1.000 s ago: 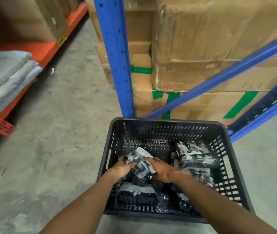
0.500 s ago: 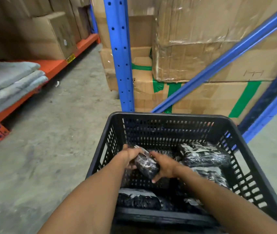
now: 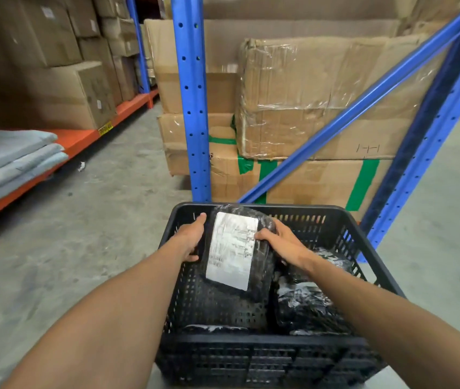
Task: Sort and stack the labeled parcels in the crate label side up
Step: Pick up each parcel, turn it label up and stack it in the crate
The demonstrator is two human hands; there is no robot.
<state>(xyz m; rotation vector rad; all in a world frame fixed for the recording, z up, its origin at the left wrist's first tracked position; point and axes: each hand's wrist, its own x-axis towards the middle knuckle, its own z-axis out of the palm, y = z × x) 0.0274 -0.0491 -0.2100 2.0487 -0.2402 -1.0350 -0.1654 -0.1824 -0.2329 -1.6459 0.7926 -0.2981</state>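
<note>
A black slotted crate (image 3: 265,357) stands on the floor right below me. Over its far left part I hold a black plastic-wrapped parcel (image 3: 262,273), tilted, with its white label (image 3: 231,251) facing up toward me. My left hand (image 3: 191,238) grips the parcel's left edge. My right hand (image 3: 282,242) grips its right edge, thumb on the label. Other black wrapped parcels (image 3: 304,307) lie stacked in the crate's right half, and one more parcel (image 3: 214,329) shows at the near left bottom.
A blue rack upright (image 3: 191,108) and diagonal brace (image 3: 349,119) rise just behind the crate, with stacked cardboard boxes (image 3: 307,113) behind them. An orange shelf (image 3: 77,138) on the left carries boxes and folded grey bags (image 3: 10,158). Bare concrete floor (image 3: 83,234) lies to the left.
Both hands lifted the parcel from low in the crate and turned it, so its white label now faces up. My view rose and moved closer to the crate.
</note>
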